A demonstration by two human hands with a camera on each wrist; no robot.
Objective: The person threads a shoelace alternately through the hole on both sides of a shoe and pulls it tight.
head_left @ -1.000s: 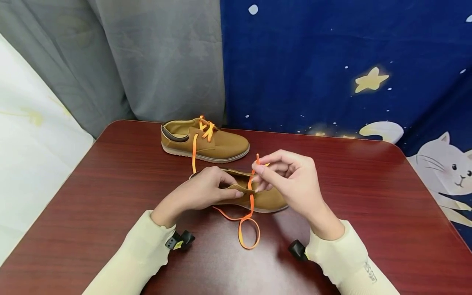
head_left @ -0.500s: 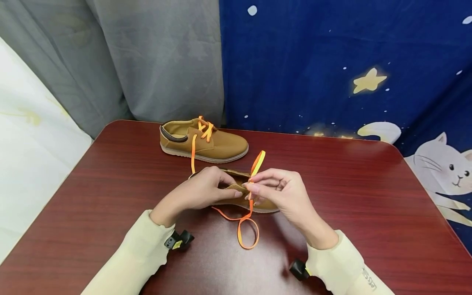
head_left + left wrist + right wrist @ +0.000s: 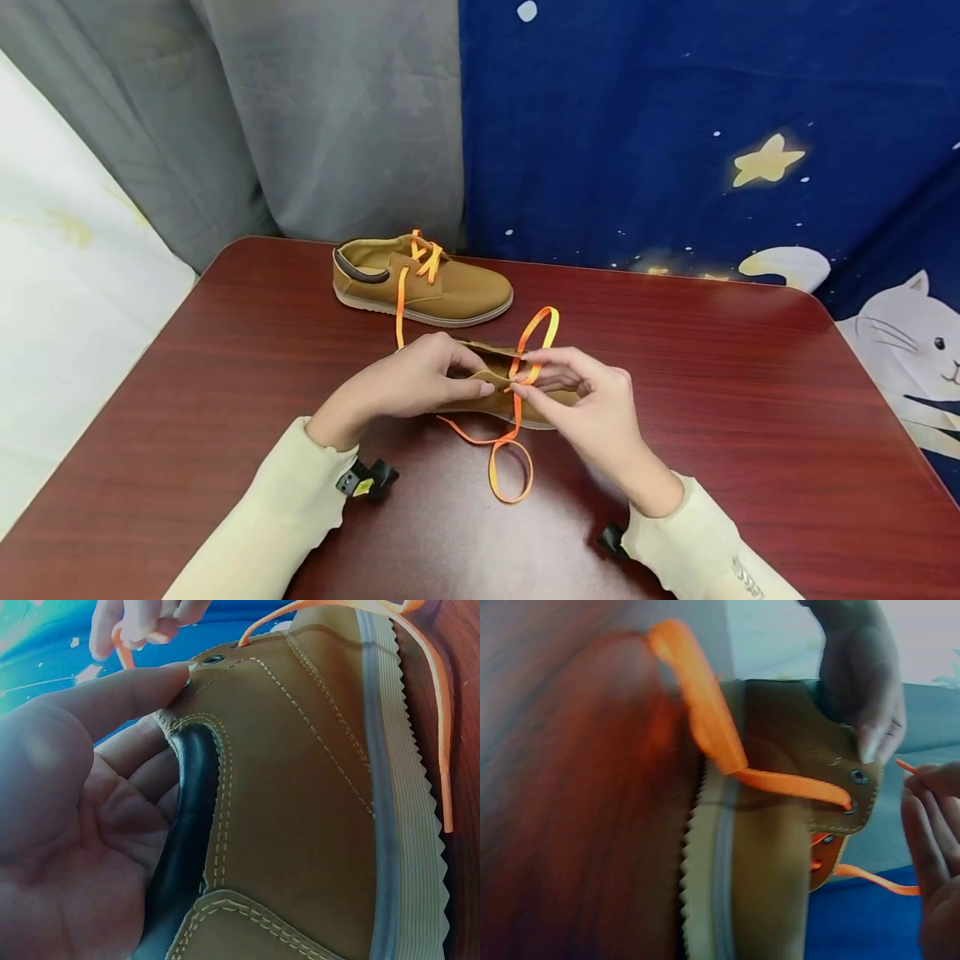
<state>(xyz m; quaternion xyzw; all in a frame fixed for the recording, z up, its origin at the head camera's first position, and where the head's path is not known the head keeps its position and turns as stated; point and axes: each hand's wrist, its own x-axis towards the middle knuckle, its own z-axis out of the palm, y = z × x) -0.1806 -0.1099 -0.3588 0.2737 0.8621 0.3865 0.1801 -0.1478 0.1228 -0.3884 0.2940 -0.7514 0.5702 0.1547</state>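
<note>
A tan lace-up shoe lies across the table in front of me, toe to the right. My left hand grips its near eyelet flap, thumb outside and fingers in the opening, beside the dark padded collar in the left wrist view. My right hand pinches the tip of an orange shoelace, close to the flap's bare metal eyelet. Through the eyelet beside it runs the lace's other length. Above the right fingers the held lace arches in a loop.
Behind stands a matching tan shoe, laced in orange, one lace end hanging down its side. A loose orange lace coil lies on the dark red table before the near shoe. Grey and blue curtains hang behind.
My right hand has come down and left to the near flap with the lace tip, and the lace now bends into a loop above it. The left hand keeps its grip on the shoe.
</note>
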